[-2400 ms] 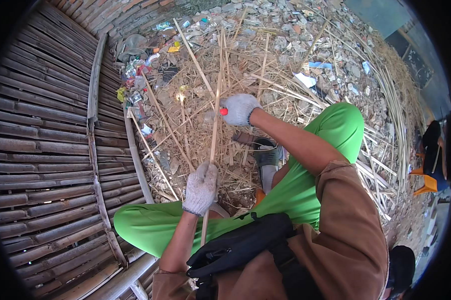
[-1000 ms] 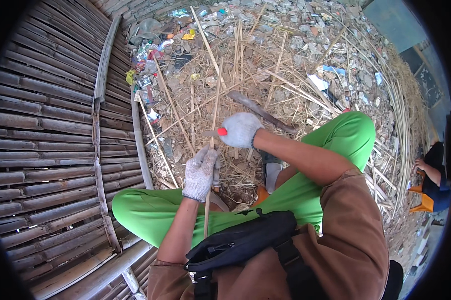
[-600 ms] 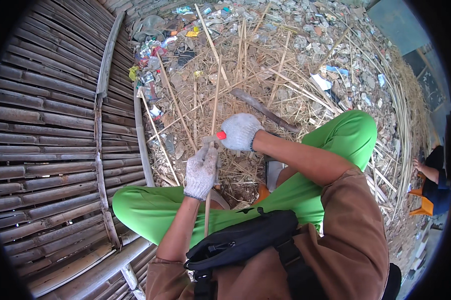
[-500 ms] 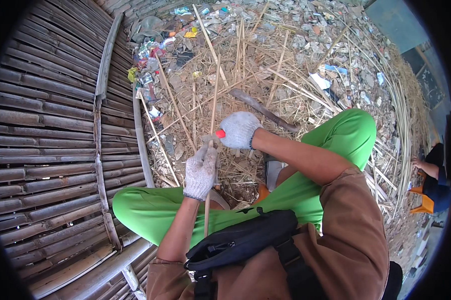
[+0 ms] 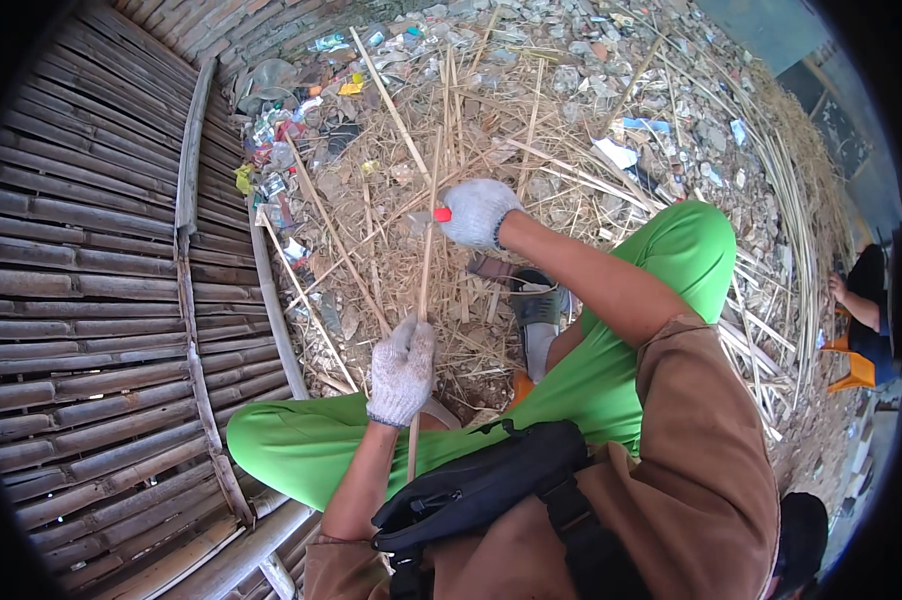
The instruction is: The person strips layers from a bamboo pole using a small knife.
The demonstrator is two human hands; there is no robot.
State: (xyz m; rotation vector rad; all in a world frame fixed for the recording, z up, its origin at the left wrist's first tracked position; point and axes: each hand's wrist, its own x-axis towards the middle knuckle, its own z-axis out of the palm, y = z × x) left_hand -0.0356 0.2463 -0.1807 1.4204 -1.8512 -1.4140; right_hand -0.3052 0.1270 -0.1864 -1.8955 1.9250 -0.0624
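My left hand (image 5: 403,372), in a pale knitted glove, is closed round a thin bamboo strip (image 5: 427,270). The strip stands lengthwise before me, its lower end reaching back past my left leg toward the black waist bag. Farther up the strip, my right hand (image 5: 479,213), gloved the same way, grips a knife (image 5: 442,215) by its red handle. The knife's short blade points left and lies across the strip; whether it cuts into it I cannot tell. A clear stretch of strip shows between the two hands.
Bamboo strips (image 5: 391,105) and shavings litter the ground ahead, with rubbish (image 5: 281,130) farther off. A bamboo slat panel (image 5: 91,290) stands at the left. Long strips (image 5: 781,200) lie at the right, near another person's hand (image 5: 837,287) and an orange stool (image 5: 851,370).
My right hand has moved the knife away from my left hand, farther up the strip. My left hand keeps its hold. The view has shifted slightly.
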